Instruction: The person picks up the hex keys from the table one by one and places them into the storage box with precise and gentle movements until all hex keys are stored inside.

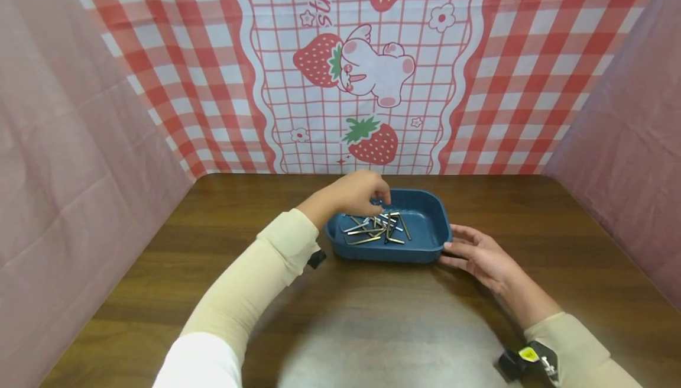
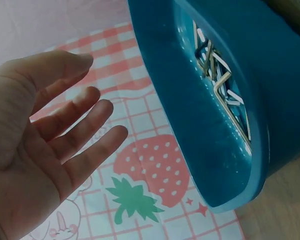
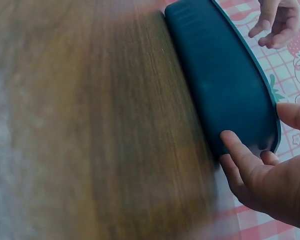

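Note:
A blue tray (image 1: 422,252) stands on the wooden table with a loose pile of L-shaped hex keys (image 1: 364,231), some brass-coloured and some silvery. Over the tray's left rear part hovers my left hand (image 1: 357,193). In the left wrist view the left hand (image 2: 55,115) is relaxed, its fingers a little bent and apart, holding nothing. My right hand (image 1: 484,258) is at the tray's right end, thumb by the rim and fingers against the outer wall. The right wrist view shows the right hand (image 3: 270,180) with fairly straight fingers touching the tray (image 3: 225,75).
The brown wooden table (image 1: 362,323) extends around the tray. Behind it hangs a red-and-white checked cloth (image 1: 367,68) with strawberry prints. Pink curtains (image 1: 64,139) close off both sides. Each forearm wears a beige sleeve (image 1: 266,270).

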Demonstrator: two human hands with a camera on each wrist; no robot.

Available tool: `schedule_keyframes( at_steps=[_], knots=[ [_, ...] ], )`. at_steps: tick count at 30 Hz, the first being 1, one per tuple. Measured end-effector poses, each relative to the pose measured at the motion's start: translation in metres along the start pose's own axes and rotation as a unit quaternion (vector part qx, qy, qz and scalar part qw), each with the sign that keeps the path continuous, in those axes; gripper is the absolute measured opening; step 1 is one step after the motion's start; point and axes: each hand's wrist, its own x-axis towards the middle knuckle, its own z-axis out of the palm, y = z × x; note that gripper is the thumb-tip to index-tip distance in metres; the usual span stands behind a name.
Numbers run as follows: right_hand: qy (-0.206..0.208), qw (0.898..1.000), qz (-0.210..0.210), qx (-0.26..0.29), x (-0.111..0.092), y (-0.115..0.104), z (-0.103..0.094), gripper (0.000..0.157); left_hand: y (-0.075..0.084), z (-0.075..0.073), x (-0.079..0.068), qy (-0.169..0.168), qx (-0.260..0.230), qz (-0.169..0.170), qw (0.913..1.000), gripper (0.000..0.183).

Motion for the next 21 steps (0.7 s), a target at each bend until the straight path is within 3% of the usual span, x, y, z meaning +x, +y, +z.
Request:
schedule_keyframes(
  at_steps=[11, 21],
  knots=[
    [0.0, 1.0, 0.005, -0.014, 0.0, -0.001, -0.001, 0.07, 0.013, 0.001, -0.032, 0.111, 0.047, -0.018, 0.9926, 0.016],
    [-0.001, 0.999, 0.016, -0.05, -0.008, -0.002, -0.003, 0.067, 0.013, 0.01, -0.079, 0.185, 0.081, -0.062, 0.9773, 0.011]
  ],
)
